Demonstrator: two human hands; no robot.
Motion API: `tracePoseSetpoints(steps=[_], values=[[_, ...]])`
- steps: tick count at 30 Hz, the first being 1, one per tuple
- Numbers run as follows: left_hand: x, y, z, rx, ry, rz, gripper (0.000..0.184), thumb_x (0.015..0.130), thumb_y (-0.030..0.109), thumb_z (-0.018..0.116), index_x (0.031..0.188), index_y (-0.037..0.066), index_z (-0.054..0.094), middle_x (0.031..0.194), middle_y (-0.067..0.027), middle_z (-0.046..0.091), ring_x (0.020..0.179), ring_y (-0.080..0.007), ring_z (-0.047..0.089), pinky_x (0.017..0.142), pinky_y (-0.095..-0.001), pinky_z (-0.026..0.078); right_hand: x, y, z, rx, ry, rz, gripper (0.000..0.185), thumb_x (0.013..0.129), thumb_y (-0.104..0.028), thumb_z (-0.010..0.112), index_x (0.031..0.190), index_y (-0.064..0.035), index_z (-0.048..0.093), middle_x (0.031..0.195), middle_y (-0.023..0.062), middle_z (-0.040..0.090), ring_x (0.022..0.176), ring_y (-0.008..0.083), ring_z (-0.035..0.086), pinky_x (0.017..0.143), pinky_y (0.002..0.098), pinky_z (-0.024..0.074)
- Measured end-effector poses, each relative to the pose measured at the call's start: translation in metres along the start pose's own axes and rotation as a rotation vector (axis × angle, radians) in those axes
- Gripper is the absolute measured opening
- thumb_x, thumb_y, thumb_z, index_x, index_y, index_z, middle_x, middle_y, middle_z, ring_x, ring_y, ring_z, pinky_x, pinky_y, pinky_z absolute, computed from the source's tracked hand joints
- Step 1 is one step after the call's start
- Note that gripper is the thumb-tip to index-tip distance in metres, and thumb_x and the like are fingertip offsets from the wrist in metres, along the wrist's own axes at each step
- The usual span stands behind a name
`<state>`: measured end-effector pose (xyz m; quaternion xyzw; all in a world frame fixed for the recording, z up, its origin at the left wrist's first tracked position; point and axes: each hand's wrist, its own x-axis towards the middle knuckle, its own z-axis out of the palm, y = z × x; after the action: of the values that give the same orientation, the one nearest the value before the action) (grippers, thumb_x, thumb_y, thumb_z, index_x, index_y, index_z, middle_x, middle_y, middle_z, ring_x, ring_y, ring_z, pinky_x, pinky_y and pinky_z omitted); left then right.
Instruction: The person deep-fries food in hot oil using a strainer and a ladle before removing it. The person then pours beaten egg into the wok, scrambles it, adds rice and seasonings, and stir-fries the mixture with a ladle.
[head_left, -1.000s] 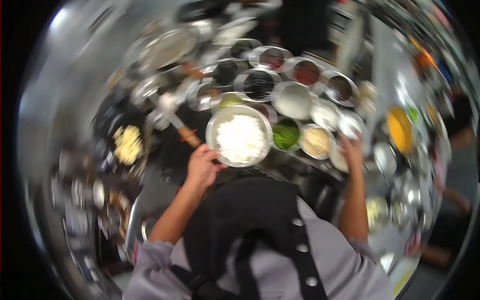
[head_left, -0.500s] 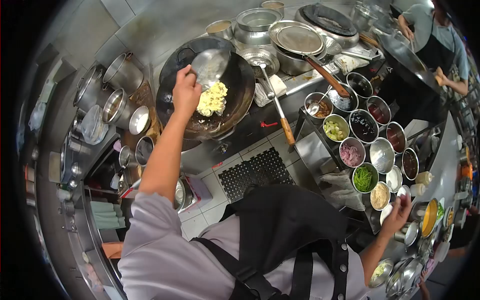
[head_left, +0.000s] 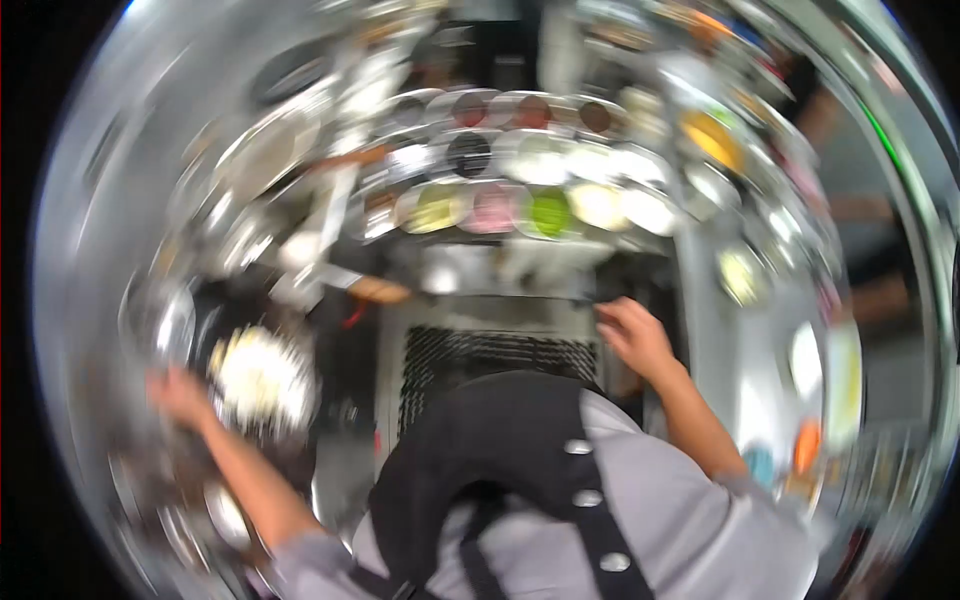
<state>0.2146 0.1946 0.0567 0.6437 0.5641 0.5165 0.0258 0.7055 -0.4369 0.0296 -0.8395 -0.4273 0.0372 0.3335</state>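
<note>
Motion blur smears the whole view. On the left, my left hand is closed at the lower edge of a shiny round metal bowl, tilted beside the wok. In the dark wok lies a heap of pale white and yellow food, its grains too blurred to make out. My right hand hovers in front of the counter with its fingers loosely apart and nothing visible in them. Nearest to it are the rows of metal containers, including chopped green vegetable.
A wooden-handled utensil juts out to the right of the wok. Containers hold pink slices and a dark sauce. A perforated black mat lies on the floor. A steel counter runs along the right.
My view has swung to the right. My left hand and the bowl have moved off the wok's middle, and whiter food now covers the yellow heap. My right hand has left the containers' edge.
</note>
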Motion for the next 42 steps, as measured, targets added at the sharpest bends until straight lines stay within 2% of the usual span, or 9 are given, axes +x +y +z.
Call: tracePoseSetpoints(steps=[1,2,8,13,16,31,38,40,42], values=[[-0.032,0.066,-0.002,0.226,-0.052,-0.019,0.034,0.093,0.017,0.067,0.118,-0.005,0.058,0.092,-0.0151,0.067,0.074,-0.0273,0.065,0.068,-0.0402,0.055,-0.016,0.014,-0.004,0.066,0.04,0.046,0.032,0.088,-0.01,0.071,0.119,-0.0043,0.065,0.103,0.0123,0.064,0.091,0.0277,0.067,0.08,0.0384,0.0553],[-0.074,0.125,0.022,-0.523,0.001,-0.299,0.027,0.092,0.011,0.065,0.111,-0.006,0.059,0.088,-0.0157,0.067,0.076,-0.0272,0.066,0.067,-0.0373,0.057,-0.031,0.031,-0.012,0.048,0.054,0.064,0.032,0.088,-0.01,0.071,0.119,-0.0039,0.065,0.1,0.0116,0.063,0.088,0.0276,0.066,0.079,0.0381,0.0548],[-0.339,0.292,0.12,-1.092,-1.06,-1.012,0.014,0.083,-0.002,0.062,0.096,0.004,0.059,0.096,-0.0088,0.06,0.085,-0.0248,0.062,0.066,-0.0394,0.055,-0.104,0.127,-0.086,0.08,0.525,0.525,0.038,0.089,-0.015,0.069,0.124,-0.0052,0.063,0.084,0.0134,0.068,0.076,0.0296,0.066,0.073,0.0405,0.0537],[-0.485,0.483,0.077,-0.923,-1.883,-0.734,0.011,0.09,0.005,0.061,0.098,0.011,0.056,0.095,-0.0037,0.06,0.085,-0.0204,0.061,0.072,-0.0403,0.056,-0.135,0.217,-0.144,-0.034,0.527,0.825,0.04,0.089,-0.017,0.068,0.128,-0.0076,0.06,0.091,0.0176,0.07,0.084,0.0352,0.068,0.077,0.046,0.0541],[-0.545,0.577,0.066,-0.986,-2.154,-0.594,0.006,0.095,0.009,0.06,0.099,0.01,0.055,0.101,-0.0028,0.063,0.083,-0.0202,0.064,0.072,-0.0399,0.058,-0.154,0.262,-0.143,-0.234,0.541,0.608,0.034,0.088,-0.018,0.068,0.121,-0.0081,0.062,0.1,0.0199,0.069,0.092,0.0383,0.067,0.079,0.0486,0.0536],[-0.715,0.692,0.075,-0.761,-2.307,-0.428,0.004,0.094,0.005,0.057,0.097,0.003,0.056,0.099,-0.0138,0.065,0.083,-0.0273,0.067,0.075,-0.0342,0.063,-0.35,0.232,-0.216,-0.292,1.09,0.791,0.019,0.081,-0.006,0.076,0.098,-0.007,0.068,0.089,0.014,0.059,0.08,0.0295,0.063,0.071,0.0403,0.0523],[-0.741,0.713,0.052,-0.604,-2.503,-0.473,0.024,0.091,-0.001,0.059,0.114,-0.002,0.052,0.114,-0.0183,0.059,0.1,-0.034,0.065,0.077,-0.0406,0.064,-0.351,0.293,-0.234,-0.527,0.904,1.165,0.022,0.087,-0.02,0.072,0.103,-0.0053,0.067,0.091,0.0209,0.064,0.087,0.0393,0.064,0.078,0.048,0.0514],[-0.765,0.694,0.086,-1.033,-2.247,0.979,0.031,0.091,-0.004,0.059,0.121,-0.001,0.051,0.116,-0.0182,0.059,0.105,-0.0362,0.065,0.082,-0.0423,0.063,-0.354,0.275,-0.221,-0.485,0.867,1.197,0.021,0.087,-0.022,0.072,0.099,-0.0058,0.066,0.088,0.0209,0.063,0.085,0.0397,0.063,0.075,0.049,0.0503],[-0.737,0.735,0.032,-0.774,-2.642,-0.84,0.033,0.094,-0.001,0.059,0.127,0.002,0.051,0.115,-0.0162,0.06,0.096,-0.0337,0.068,0.081,-0.0407,0.063,-0.358,0.239,-0.206,-0.45,0.818,1.153,0.016,0.087,-0.018,0.072,0.095,-0.006,0.065,0.083,0.0187,0.062,0.082,0.0383,0.062,0.072,0.0488,0.0485]])
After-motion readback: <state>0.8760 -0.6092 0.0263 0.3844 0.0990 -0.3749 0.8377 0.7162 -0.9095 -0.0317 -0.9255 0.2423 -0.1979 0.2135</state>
